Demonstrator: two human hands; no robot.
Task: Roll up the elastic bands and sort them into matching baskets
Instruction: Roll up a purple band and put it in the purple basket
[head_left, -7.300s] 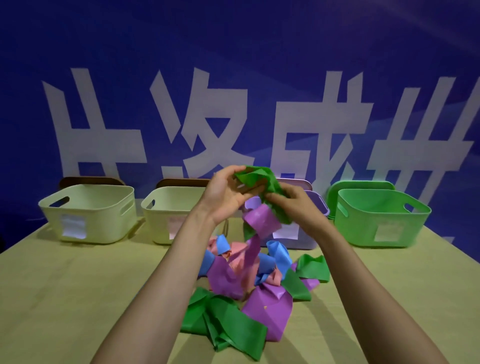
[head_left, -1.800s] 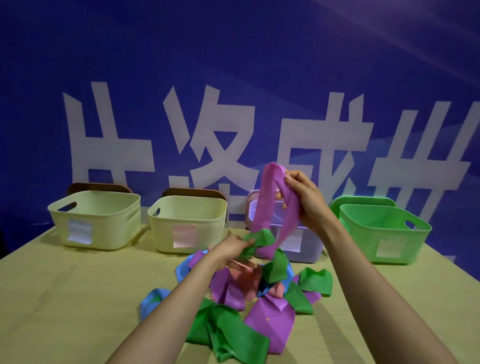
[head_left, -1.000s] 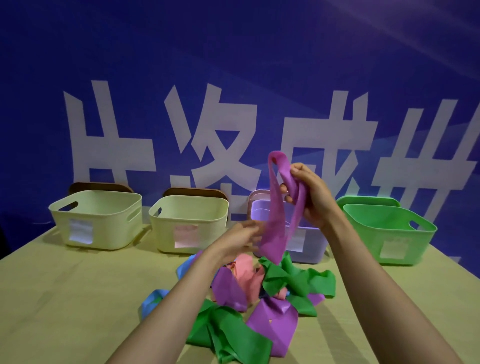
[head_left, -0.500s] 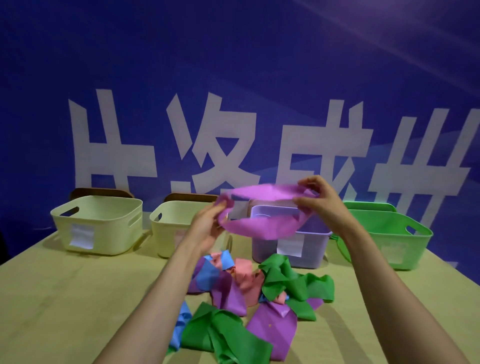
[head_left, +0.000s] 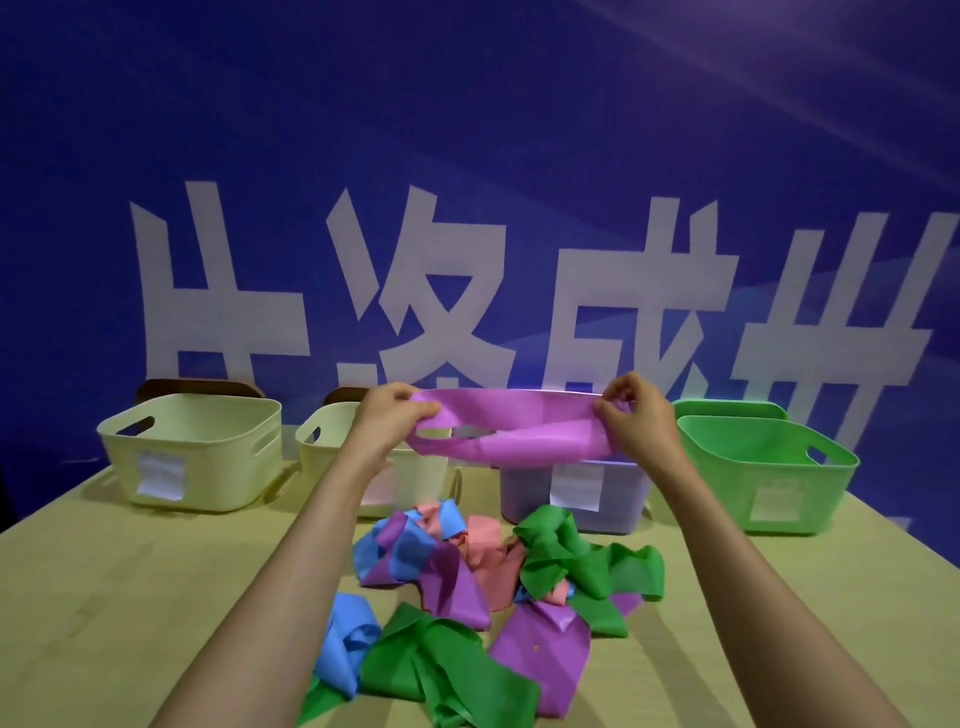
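The person has a purple band (head_left: 519, 434) stretched level between both hands, up in the air just in front of the purple basket (head_left: 524, 493) and above the pile (head_left: 483, 571). The left grip (head_left: 397, 418) pinches one end, thumb and fingers curled onto it. The right grip (head_left: 636, 423) pinches the other end the same way. The band shows as a flattened loop, a little twisted near the left end, and not yet rolled.

From where I stand this looks like the straightening step, just ahead of rolling. Next, one end needs turning over on itself and winding toward the other. That takes enough tension for a tight roll and for the two layers to lie together. The roll then belongs in the purple basket.

A green basket (head_left: 769, 467) stands to its right, with two cream baskets (head_left: 192, 452) to its left. Green, purple, blue and pink bands lie tangled on the surface (head_left: 130, 597), so most of the sorting looks undone.
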